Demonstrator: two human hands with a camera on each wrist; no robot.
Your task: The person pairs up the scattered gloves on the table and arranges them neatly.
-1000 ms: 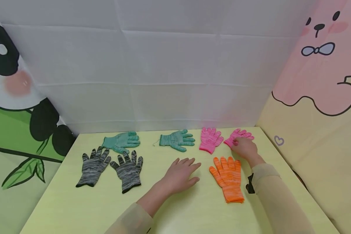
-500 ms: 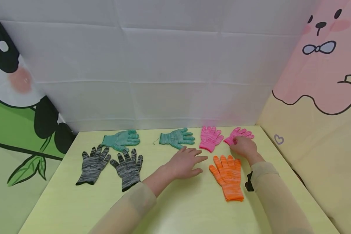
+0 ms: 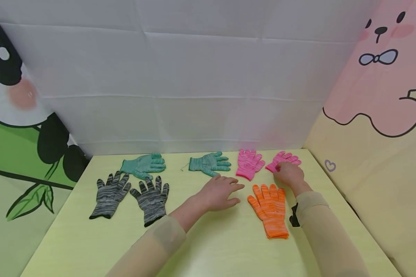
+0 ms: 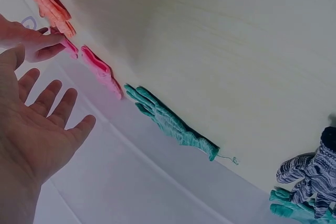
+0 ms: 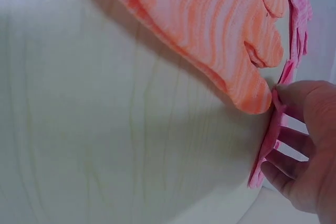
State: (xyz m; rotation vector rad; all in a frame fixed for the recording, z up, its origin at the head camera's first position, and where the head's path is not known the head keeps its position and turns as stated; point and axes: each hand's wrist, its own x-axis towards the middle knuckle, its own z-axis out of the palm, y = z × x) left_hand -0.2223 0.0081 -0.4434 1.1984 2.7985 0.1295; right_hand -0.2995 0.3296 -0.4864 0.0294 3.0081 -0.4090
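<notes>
We count two pink gloves, two green gloves, two stripy gray gloves and one orange glove (image 3: 270, 211) on the pale yellow counter (image 3: 208, 250), and that makes seven. The outer pink glove (image 3: 283, 157) lies in the far right corner. Its fingers point to the right and a bit toward the white cloth (image 3: 194, 84) at the back, so its long way runs on a slant. The right hand (image 3: 290, 175) has its thumb and bent fingers on that glove, and we see it pinch the near edge by the cuff. The left hand (image 3: 217, 194) has its fingers spread out and holds nothing; it is up over the counter, in front of the right green glove (image 3: 208, 163). The inner pink glove (image 3: 249, 164) is just beside the outer one, with its fingers toward the cloth. The orange one lies nearer to us, and its fingers point to the back too. The right green one and the left green glove (image 3: 142, 166) both point right, with their cuffs on the left. In front of that last one, we see the left gray glove (image 3: 110, 196) and the right gray glove (image 3: 151, 200), both with fingers to the back and cuffs toward us
</notes>
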